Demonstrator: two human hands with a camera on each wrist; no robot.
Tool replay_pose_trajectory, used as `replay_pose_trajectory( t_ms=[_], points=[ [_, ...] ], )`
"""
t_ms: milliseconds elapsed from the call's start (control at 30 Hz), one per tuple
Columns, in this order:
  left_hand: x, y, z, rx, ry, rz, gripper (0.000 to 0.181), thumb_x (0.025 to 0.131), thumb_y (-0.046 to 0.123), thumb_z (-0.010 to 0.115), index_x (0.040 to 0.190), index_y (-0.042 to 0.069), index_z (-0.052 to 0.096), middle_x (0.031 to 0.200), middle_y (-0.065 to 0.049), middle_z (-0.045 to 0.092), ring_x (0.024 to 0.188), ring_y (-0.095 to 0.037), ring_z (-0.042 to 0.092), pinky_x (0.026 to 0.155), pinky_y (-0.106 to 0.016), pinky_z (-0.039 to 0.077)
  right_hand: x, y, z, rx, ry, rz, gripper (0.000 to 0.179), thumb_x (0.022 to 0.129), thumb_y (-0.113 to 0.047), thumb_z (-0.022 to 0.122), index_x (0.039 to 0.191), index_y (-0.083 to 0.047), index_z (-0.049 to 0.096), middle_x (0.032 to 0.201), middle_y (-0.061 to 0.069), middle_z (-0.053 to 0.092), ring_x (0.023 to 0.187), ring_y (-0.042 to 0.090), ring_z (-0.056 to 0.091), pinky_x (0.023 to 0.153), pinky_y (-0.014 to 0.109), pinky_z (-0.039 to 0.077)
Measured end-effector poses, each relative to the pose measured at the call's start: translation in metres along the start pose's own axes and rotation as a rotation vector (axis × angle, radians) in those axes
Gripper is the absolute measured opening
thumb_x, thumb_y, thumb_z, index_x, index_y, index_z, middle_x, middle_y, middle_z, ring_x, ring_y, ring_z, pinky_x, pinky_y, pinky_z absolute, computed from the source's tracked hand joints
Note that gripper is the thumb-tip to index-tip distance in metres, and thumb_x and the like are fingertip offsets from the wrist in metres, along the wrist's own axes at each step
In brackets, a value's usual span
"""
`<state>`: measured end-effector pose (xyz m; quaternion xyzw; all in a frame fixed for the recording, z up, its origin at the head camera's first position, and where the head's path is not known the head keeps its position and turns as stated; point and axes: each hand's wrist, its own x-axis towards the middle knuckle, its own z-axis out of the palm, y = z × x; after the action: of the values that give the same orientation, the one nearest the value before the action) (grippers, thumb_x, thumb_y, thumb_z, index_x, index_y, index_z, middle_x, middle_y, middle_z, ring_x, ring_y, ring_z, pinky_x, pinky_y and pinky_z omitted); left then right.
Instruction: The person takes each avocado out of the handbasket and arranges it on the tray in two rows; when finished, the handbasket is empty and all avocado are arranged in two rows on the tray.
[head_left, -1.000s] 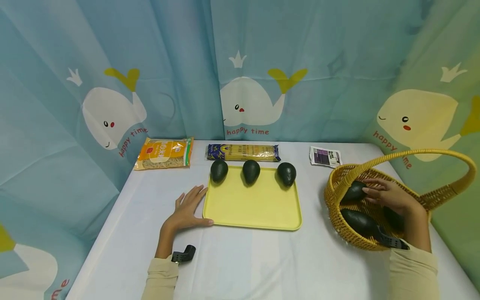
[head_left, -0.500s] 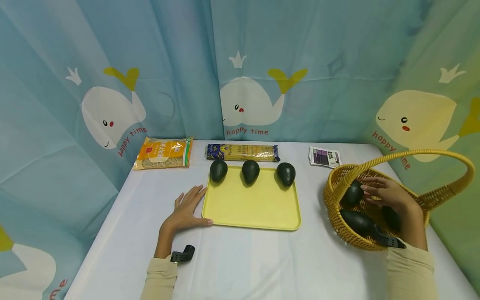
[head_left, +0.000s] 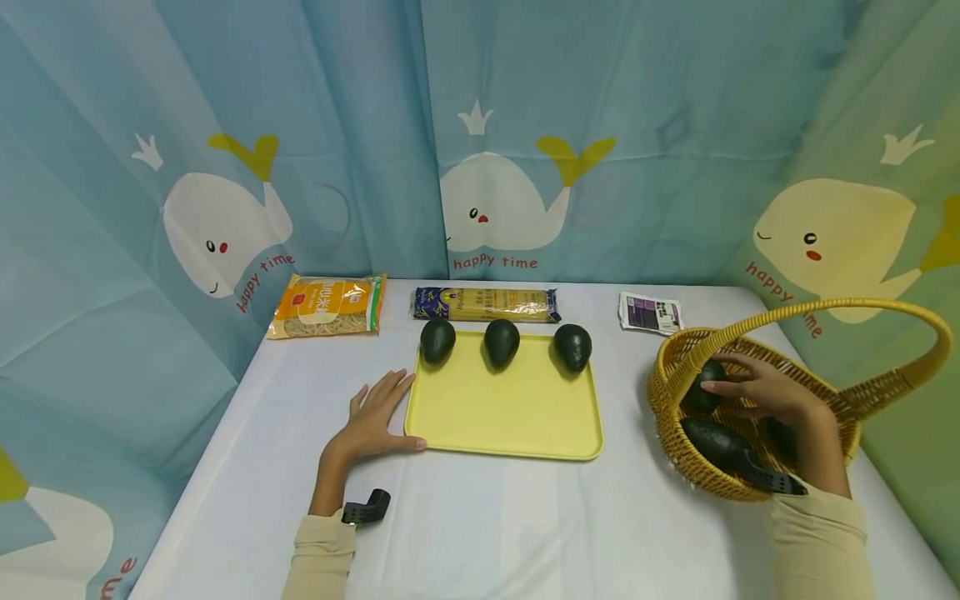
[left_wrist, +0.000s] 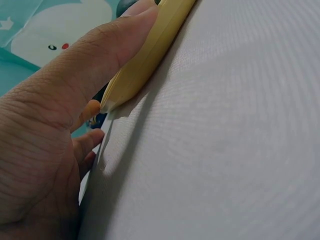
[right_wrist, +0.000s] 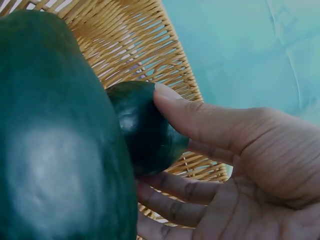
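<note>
Inside a wicker basket (head_left: pixel 693 468) my right hand (head_left: pixel 768 390) grips a dark green avocado (head_left: pixel 703 393). The right wrist view shows the thumb (right_wrist: pixel 172 102) on top of this avocado (right_wrist: pixel 145 127) and the other fingers curled below it. A second avocado (head_left: pixel 714 443) lies nearer in the basket and looms large in the right wrist view; a third (head_left: pixel 778 437) is partly hidden by the wrist. My left hand (head_left: pixel 371 425) is spread at the near left corner of a yellow tray (head_left: pixel 506 417), its thumb at the near edge. Three avocados (head_left: pixel 502 344) stand in a row along the tray's far edge.
Behind the tray lies a long pack of noodles (head_left: pixel 487 305). An orange food bag (head_left: pixel 326 308) is at the back left, a small white and purple packet (head_left: pixel 651 313) at the back right. The basket's tall handle (head_left: pixel 825 305) arches over my right hand. Curtains enclose the table.
In the basket, the gripped avocado has tipped more upright, and my right hand has shifted left with its thumb now over it. My left hand and the tray have stayed put.
</note>
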<state>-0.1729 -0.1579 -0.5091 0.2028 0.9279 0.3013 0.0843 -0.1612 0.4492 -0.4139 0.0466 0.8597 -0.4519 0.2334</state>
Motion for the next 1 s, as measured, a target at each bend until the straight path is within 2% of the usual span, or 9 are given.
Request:
replay_pose_trajectory(
  t_ms=[100, 233, 600, 700, 800, 867, 1000],
  points=[
    [-0.0004, 0.0004, -0.0007, -0.004, 0.007, 0.000, 0.116, 0.065, 0.063, 0.079, 0.157, 0.018, 0.023, 0.164, -0.009, 0.018, 0.152, -0.033, 0.012, 0.117, -0.062, 0.001, 0.0026, -0.0012, 0.0003, 0.012, -0.006, -0.004, 0.083, 0.098, -0.027, 0.060, 0.153, 0.006, 0.006, 0.147, 0.046, 0.013, 0.114, 0.026, 0.054, 0.088, 0.045, 0.057],
    [-0.0010, 0.0006, -0.0014, -0.007, 0.016, 0.006, 0.116, 0.065, 0.062, 0.079, 0.157, 0.017, 0.024, 0.164, -0.010, 0.019, 0.152, -0.033, 0.013, 0.117, -0.062, 0.001, 0.0056, -0.0008, 0.0010, 0.022, -0.014, -0.013, 0.084, 0.098, -0.026, 0.060, 0.152, 0.006, 0.005, 0.146, 0.046, 0.013, 0.111, 0.025, 0.054, 0.086, 0.043, 0.058],
    [-0.0008, 0.0024, -0.0013, -0.005, 0.008, 0.003, 0.114, 0.067, 0.061, 0.080, 0.156, 0.017, 0.025, 0.164, -0.010, 0.019, 0.152, -0.034, 0.013, 0.117, -0.062, 0.002, 0.0097, 0.0038, 0.0035, 0.079, -0.014, -0.020, 0.080, 0.098, -0.026, 0.061, 0.153, 0.000, 0.009, 0.149, 0.044, 0.005, 0.103, 0.013, 0.055, 0.085, 0.043, 0.058],
    [-0.0005, 0.0019, -0.0013, -0.009, 0.013, 0.009, 0.114, 0.067, 0.060, 0.080, 0.156, 0.016, 0.025, 0.163, -0.011, 0.020, 0.152, -0.034, 0.013, 0.117, -0.062, 0.002, 0.0098, 0.0044, 0.0037, 0.088, -0.006, -0.032, 0.073, 0.097, -0.024, 0.061, 0.151, -0.003, 0.017, 0.148, 0.043, 0.008, 0.101, 0.010, 0.056, 0.084, 0.042, 0.058],
    [-0.0002, 0.0009, -0.0010, -0.005, 0.019, 0.015, 0.113, 0.067, 0.061, 0.079, 0.156, 0.017, 0.025, 0.164, -0.010, 0.020, 0.152, -0.034, 0.013, 0.117, -0.062, 0.002, 0.0094, 0.0046, 0.0043, 0.084, 0.006, -0.051, 0.069, 0.097, -0.022, 0.062, 0.148, -0.002, 0.021, 0.143, 0.042, 0.016, 0.098, 0.010, 0.058, 0.083, 0.040, 0.059],
    [0.0001, 0.0002, -0.0005, 0.000, 0.022, 0.020, 0.114, 0.067, 0.061, 0.079, 0.156, 0.017, 0.025, 0.164, -0.010, 0.020, 0.152, -0.034, 0.013, 0.117, -0.063, 0.002, 0.0084, 0.0041, 0.0047, 0.058, 0.011, -0.065, 0.072, 0.096, -0.021, 0.062, 0.148, 0.003, 0.018, 0.140, 0.042, 0.019, 0.098, 0.013, 0.058, 0.081, 0.039, 0.059],
    [0.0003, -0.0009, 0.0006, 0.011, 0.025, 0.021, 0.114, 0.066, 0.061, 0.080, 0.156, 0.016, 0.026, 0.163, -0.011, 0.021, 0.151, -0.034, 0.014, 0.116, -0.064, 0.003, 0.0077, 0.0017, 0.0058, -0.003, 0.016, -0.075, 0.081, 0.096, -0.023, 0.062, 0.149, 0.010, 0.010, 0.141, 0.046, 0.015, 0.108, 0.030, 0.056, 0.081, 0.040, 0.059]
  ],
)
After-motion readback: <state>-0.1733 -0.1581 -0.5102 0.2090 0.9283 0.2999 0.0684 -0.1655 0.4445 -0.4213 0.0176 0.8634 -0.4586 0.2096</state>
